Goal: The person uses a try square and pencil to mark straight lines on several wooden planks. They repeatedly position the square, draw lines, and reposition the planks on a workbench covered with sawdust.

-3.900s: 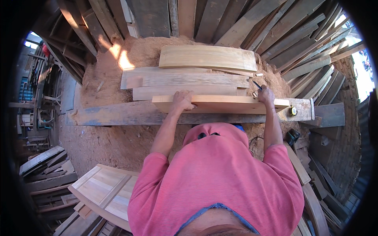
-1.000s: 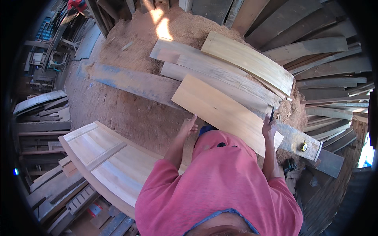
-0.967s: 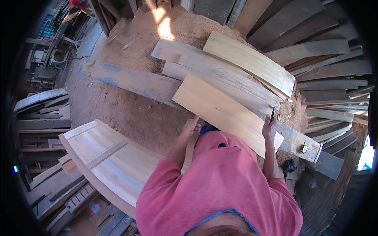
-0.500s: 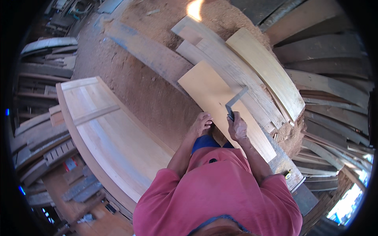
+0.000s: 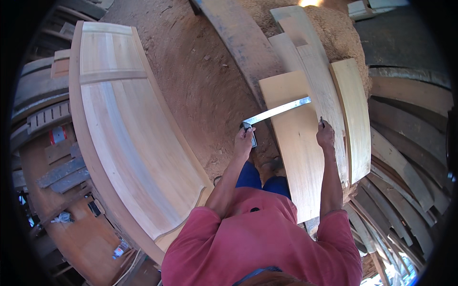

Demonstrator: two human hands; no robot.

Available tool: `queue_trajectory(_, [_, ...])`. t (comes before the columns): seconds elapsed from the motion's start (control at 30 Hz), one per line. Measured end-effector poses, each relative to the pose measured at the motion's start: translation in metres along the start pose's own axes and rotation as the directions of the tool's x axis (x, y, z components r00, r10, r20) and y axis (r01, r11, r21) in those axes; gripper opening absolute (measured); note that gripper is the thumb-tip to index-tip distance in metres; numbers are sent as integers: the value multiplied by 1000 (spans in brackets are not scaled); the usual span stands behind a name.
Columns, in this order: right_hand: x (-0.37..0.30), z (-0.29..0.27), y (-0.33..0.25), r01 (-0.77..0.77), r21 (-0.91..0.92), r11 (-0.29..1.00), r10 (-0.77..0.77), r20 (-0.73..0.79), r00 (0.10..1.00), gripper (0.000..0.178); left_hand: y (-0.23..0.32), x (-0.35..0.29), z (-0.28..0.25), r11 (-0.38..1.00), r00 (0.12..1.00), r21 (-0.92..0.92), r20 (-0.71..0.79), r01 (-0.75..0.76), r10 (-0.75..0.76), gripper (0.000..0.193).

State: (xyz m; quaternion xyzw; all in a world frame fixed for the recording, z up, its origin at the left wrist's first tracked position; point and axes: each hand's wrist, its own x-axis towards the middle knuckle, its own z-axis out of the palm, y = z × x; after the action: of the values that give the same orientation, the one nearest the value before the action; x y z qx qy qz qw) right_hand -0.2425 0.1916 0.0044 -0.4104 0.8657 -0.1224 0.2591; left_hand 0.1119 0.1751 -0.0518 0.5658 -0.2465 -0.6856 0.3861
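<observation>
A try square (image 5: 276,110) with a shiny metal blade is gripped at its stock by my left hand (image 5: 244,141). The blade reaches across the far part of a smooth pale wooden board (image 5: 298,162) in front of me. Beside that board's right edge is my right hand (image 5: 326,135), its fingers pinched round a short dark, thin marking tool, perhaps a pencil. Its tip points away from me; whether it touches wood I cannot tell.
A large panelled wooden door (image 5: 129,128) lies to the left. More planks (image 5: 353,119) lie right of the board, and a long worn plank (image 5: 238,38) stretches beyond. Curved-looking stacked timber (image 5: 410,119) fills the right side. Sawdust (image 5: 343,38) is heaped at the far right.
The try square has passed from my right hand to my left and now spans the board. My right hand now holds the thin dark tool. The view has turned.
</observation>
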Motion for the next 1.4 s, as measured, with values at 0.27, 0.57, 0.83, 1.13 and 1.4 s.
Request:
queue_trajectory(0.27, [-16, 49, -34, -91, 9, 996, 91, 7, 996, 36, -3, 25, -19, 955, 998, 295, 34, 33, -45, 32])
queue_trajectory(0.57, [-4, 17, -122, 325, -159, 932, -335, -41, 941, 18, -12, 48, -1, 982, 990, 168, 129, -82, 61, 35])
queue_trajectory(0.83, [38, 36, -170, 685, -116, 719, -667, 161, 727, 33, -2, 48, 39, 957, 959, -90, -95, -276, 268, 34])
queue_trajectory(1.13, [58, 51, -171, 670, -4, 742, -664, 131, 736, 32, -5, 52, 41, 972, 969, -49, -104, -228, 222, 31])
queue_trajectory(1.4, [66, 52, -175, 699, 10, 715, -692, 146, 707, 27, 3, 51, 45, 969, 968, -74, -106, -234, 226, 37])
